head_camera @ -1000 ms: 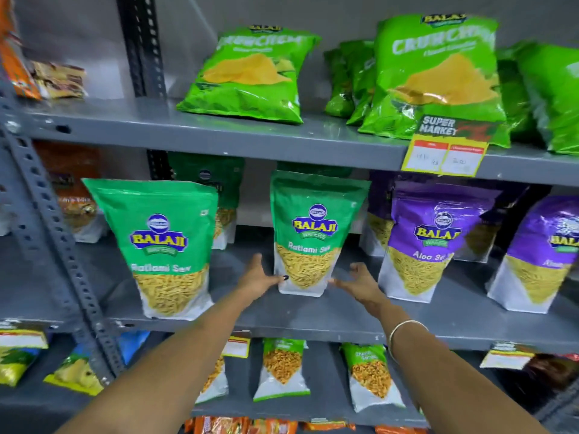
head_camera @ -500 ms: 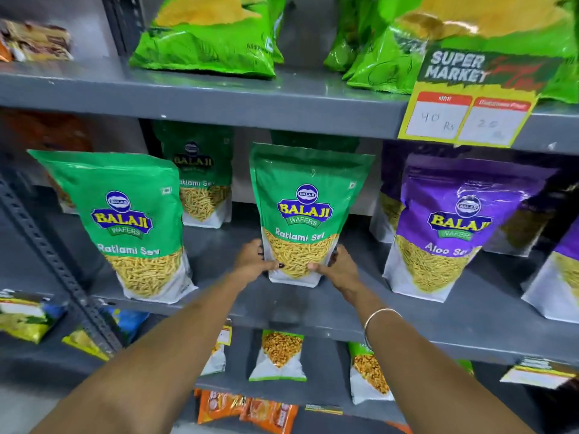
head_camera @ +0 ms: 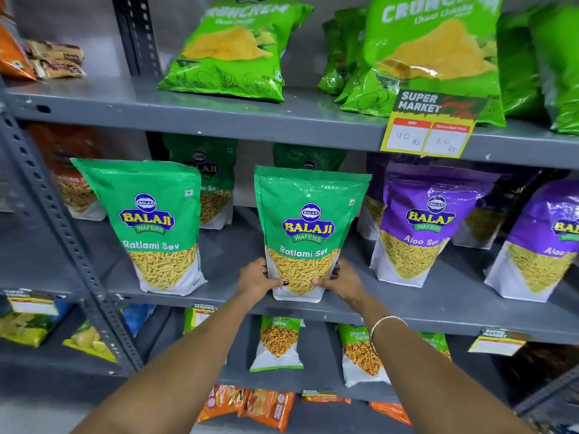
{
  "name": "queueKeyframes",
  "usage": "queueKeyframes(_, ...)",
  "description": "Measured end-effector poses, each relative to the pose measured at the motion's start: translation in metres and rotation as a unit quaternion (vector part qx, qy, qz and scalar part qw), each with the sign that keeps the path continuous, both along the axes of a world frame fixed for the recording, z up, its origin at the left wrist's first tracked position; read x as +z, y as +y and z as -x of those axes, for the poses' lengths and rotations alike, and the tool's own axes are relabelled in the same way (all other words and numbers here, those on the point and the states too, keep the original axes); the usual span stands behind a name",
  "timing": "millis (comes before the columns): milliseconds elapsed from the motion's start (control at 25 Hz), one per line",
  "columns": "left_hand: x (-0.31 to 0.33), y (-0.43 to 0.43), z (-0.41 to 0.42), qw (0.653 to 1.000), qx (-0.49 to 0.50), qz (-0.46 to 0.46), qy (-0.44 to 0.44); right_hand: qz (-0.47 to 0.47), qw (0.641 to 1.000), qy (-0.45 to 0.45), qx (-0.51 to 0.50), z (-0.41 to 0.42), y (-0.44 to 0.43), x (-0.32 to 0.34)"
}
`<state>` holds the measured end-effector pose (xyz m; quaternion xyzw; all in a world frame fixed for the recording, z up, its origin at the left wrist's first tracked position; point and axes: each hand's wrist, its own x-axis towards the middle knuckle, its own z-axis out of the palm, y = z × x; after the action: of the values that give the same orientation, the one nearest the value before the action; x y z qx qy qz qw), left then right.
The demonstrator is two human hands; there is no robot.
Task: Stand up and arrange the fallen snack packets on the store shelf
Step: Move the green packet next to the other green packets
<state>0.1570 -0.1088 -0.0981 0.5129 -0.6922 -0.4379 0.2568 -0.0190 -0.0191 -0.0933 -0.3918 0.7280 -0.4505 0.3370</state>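
Both hands, left (head_camera: 255, 277) and right (head_camera: 343, 281), hold the green packet (head_camera: 308, 233) low at its sides. It stands on the shelf (head_camera: 407, 303). It looks light, soft and slippery.

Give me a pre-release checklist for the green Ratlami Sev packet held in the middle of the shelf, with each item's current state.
1. Left hand grips the held Ratlami Sev packet low on its side: ok.
2. Right hand grips the opposite side: ok.
3. Packet upright, label facing out: ok.
4. Base flat on the middle shelf: cannot tell, hands hide the corners.
5. Gap to the Aloo Sev packet: ok.
6. Gap to the neighbouring Ratlami Sev packet: ok.
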Motion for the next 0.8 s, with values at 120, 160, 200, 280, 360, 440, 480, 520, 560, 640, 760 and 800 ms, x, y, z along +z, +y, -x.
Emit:
queueKeyframes(120,0.002,0.007,-0.005,1.000,0.000,0.001,-0.008,-0.002,1.000,0.004,0.003,-0.005,0.005,0.001)
queueKeyframes(160,0.002,0.008,-0.005,1.000,-0.001,0.001,-0.008,-0.002,1.000,0.005,0.004,-0.006,0.006,0.001)
queueKeyframes(200,0.002,0.009,-0.006,1.000,-0.001,0.001,-0.008,-0.001,1.000,0.004,0.005,-0.006,0.006,0.001)
queueKeyframes(280,0.003,0.009,-0.006,1.000,-0.002,-0.003,-0.008,0.002,1.000,-0.002,0.003,-0.008,0.007,0.001)
queueKeyframes(360,0.004,0.009,-0.005,1.000,-0.005,-0.005,-0.010,0.005,1.000,-0.010,-0.001,-0.008,0.008,-0.002)
queueKeyframes(440,0.005,0.011,-0.005,1.000,-0.002,-0.002,-0.015,0.007,1.000,-0.012,-0.002,-0.008,0.008,-0.003)
queueKeyframes(480,0.005,0.011,-0.005,1.000,-0.001,-0.003,-0.016,0.009,1.000,-0.011,-0.002,-0.007,0.008,-0.003)
queueKeyframes(520,0.006,0.012,-0.005,1.000,0.000,-0.002,-0.019,0.009,1.000,-0.009,-0.002,-0.007,0.009,-0.003)
queueKeyframes(560,0.006,0.012,-0.005,1.000,-0.002,-0.002,-0.022,0.009,1.000,-0.007,-0.002,-0.007,0.009,-0.004)
queueKeyframes(640,0.007,0.013,-0.005,1.000,-0.007,0.001,-0.030,0.009,1.000,-0.004,0.001,-0.008,0.010,-0.003)
queueKeyframes(760,0.006,0.013,-0.006,0.999,-0.012,0.004,-0.034,0.007,1.000,-0.002,0.001,-0.007,0.010,-0.004)
queueKeyframes(800,0.005,0.012,-0.006,0.999,-0.014,0.005,-0.035,0.004,1.000,0.001,0.000,-0.006,0.010,-0.005)
